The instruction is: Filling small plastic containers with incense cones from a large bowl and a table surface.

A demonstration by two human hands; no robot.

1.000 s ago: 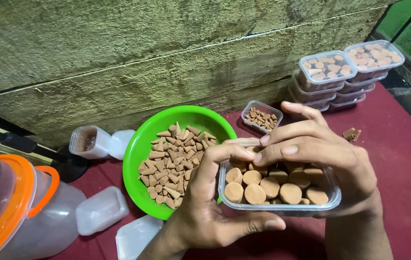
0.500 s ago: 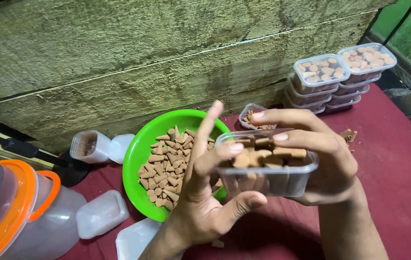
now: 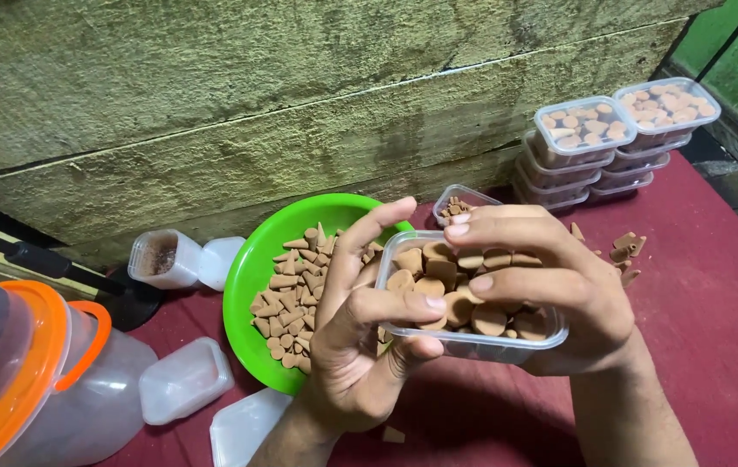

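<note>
Compared with half a second ago, the clear plastic box [image 3: 471, 298] is tipped back toward the camera, so the round bases of the brown cones [image 3: 460, 298] packed inside show again instead of the box's side wall. The left hand [image 3: 360, 346] has also changed: its forefinger, which stood straight up, now leans over the box's left end, and the thumb presses down on the cones near the rim. The right hand [image 3: 550, 285] grips the box from the far side and beneath, its fingers curled over the top of the cones. Both hands are thus closed on the box, held above the table just right of the green bowl [image 3: 252, 281], which holds a loose heap of the same cones.

The surface is a dark red cloth-covered table [image 3: 715, 311]. A few stray cones [image 3: 624, 251] lie on it to the right of the hands. Stacks of filled boxes [image 3: 611, 143] stand at the back right against a rough, weathered wall [image 3: 300, 95]. A small open box [image 3: 460, 203] sits behind the hands. At the left are empty small containers [image 3: 183, 380] and a clear jar with an orange lid [image 3: 31, 380].
</note>
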